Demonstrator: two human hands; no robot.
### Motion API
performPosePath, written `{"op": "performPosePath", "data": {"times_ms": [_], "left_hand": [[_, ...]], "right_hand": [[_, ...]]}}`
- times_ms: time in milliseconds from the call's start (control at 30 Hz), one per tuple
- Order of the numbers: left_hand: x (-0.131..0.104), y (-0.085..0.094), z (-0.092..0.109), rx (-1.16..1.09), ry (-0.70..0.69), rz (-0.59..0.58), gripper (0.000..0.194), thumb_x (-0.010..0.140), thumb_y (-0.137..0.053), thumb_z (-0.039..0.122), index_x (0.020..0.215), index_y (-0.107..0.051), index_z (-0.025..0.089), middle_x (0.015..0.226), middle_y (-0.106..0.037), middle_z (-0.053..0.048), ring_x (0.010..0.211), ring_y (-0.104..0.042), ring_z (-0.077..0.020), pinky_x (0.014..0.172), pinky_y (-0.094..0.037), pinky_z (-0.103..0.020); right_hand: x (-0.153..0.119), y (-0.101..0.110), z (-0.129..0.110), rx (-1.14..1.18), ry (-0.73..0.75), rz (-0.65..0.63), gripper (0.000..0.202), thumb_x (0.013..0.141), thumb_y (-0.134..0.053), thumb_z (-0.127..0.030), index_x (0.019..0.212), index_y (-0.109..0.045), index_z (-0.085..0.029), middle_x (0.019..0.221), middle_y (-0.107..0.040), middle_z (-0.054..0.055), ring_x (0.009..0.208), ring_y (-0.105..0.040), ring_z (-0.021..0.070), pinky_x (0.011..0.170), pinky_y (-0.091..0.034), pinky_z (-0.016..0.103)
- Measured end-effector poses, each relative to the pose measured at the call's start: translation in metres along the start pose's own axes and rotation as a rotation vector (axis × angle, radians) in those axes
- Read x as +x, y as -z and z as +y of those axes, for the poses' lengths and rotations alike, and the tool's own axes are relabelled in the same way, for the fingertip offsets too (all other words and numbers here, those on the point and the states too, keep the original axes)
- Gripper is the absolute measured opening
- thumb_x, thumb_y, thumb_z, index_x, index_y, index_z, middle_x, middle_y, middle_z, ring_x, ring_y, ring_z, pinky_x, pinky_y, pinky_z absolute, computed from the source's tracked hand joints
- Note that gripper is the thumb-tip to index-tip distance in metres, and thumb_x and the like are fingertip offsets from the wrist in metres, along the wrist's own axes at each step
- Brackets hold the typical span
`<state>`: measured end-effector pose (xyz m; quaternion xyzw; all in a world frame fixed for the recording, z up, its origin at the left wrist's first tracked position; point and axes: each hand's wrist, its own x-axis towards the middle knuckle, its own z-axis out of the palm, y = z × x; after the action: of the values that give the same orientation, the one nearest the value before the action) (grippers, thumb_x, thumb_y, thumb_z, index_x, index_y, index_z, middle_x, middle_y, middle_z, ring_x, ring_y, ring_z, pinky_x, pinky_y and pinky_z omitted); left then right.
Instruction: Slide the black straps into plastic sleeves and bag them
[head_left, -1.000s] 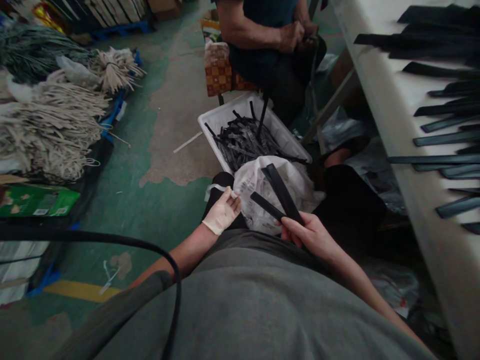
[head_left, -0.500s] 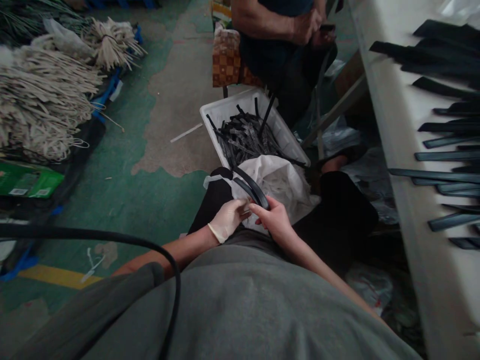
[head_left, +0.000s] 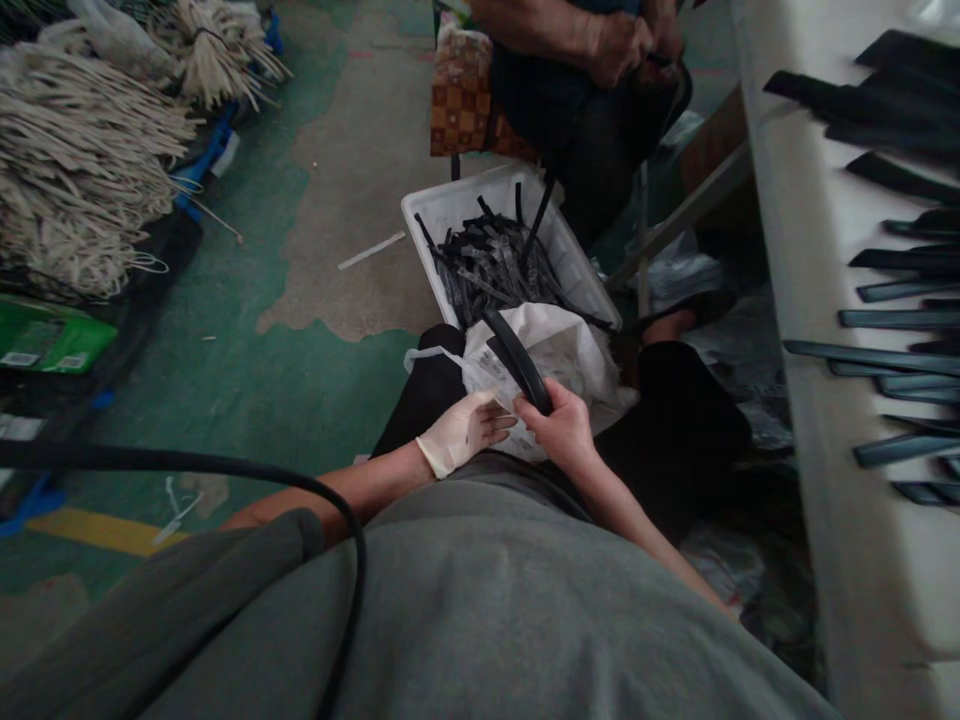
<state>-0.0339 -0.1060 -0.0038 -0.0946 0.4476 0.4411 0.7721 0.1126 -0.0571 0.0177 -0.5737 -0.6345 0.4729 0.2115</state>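
My right hand (head_left: 561,425) is closed round the lower end of black strips (head_left: 520,365), which point up and away over my lap. My left hand (head_left: 466,432), in a pale glove with bare fingertips, is beside it with its fingers apart and nothing in them. Beyond my hands a white plastic bag (head_left: 547,335) lies between my legs. A white crate (head_left: 581,270) of black strips (head_left: 487,260) stands on the floor past the bag.
A table (head_left: 806,330) at the right bears many black strips (head_left: 896,319). Ahead sits a person (head_left: 559,40) with both hands together. Bundles of pale cords (head_left: 82,150) lie at the left. A black cable (head_left: 225,468) crosses the lower left.
My right hand has moved slightly right with the black strips. My left hand has come away from them, and its fingers have opened. The view has shifted a little.
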Motion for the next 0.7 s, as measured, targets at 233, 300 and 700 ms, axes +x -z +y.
{"op": "performPosePath", "data": {"times_ms": [233,300,700], "left_hand": [[0.0077,0.0018,-0.0005,0.011,-0.093,0.090,0.022,0.071,-0.081,0.027,0.074,-0.062,0.016,0.065,-0.062,-0.001,0.061,-0.060,-0.0126,0.069,-0.049,-0.027],[0.0060,0.0004,0.0005,-0.019,-0.114,0.070,0.018,0.073,-0.079,0.024,0.075,-0.063,0.016,0.069,-0.065,-0.002,0.066,-0.062,-0.0129,0.074,-0.049,-0.027],[0.0023,-0.0007,-0.0009,0.164,-0.251,0.011,0.015,0.074,-0.077,0.024,0.083,-0.073,0.012,0.091,-0.072,-0.008,0.083,-0.063,-0.0153,0.079,-0.044,-0.026]], "right_hand": [[-0.0055,-0.0024,0.0003,-0.045,0.092,-0.010,0.021,0.073,-0.062,-0.036,0.063,-0.051,-0.021,0.054,-0.045,-0.004,0.053,-0.042,0.0115,0.052,-0.036,0.025],[-0.0058,-0.0024,0.0008,0.038,-0.004,-0.016,0.019,0.072,-0.063,-0.037,0.067,-0.053,-0.021,0.053,-0.046,-0.005,0.048,-0.044,0.0114,0.047,-0.036,0.025],[-0.0030,0.0005,0.0035,0.277,-0.179,-0.130,0.037,0.063,-0.076,-0.045,0.085,-0.063,-0.018,0.067,-0.059,-0.004,0.045,-0.049,0.0083,0.038,-0.040,0.021]]}}
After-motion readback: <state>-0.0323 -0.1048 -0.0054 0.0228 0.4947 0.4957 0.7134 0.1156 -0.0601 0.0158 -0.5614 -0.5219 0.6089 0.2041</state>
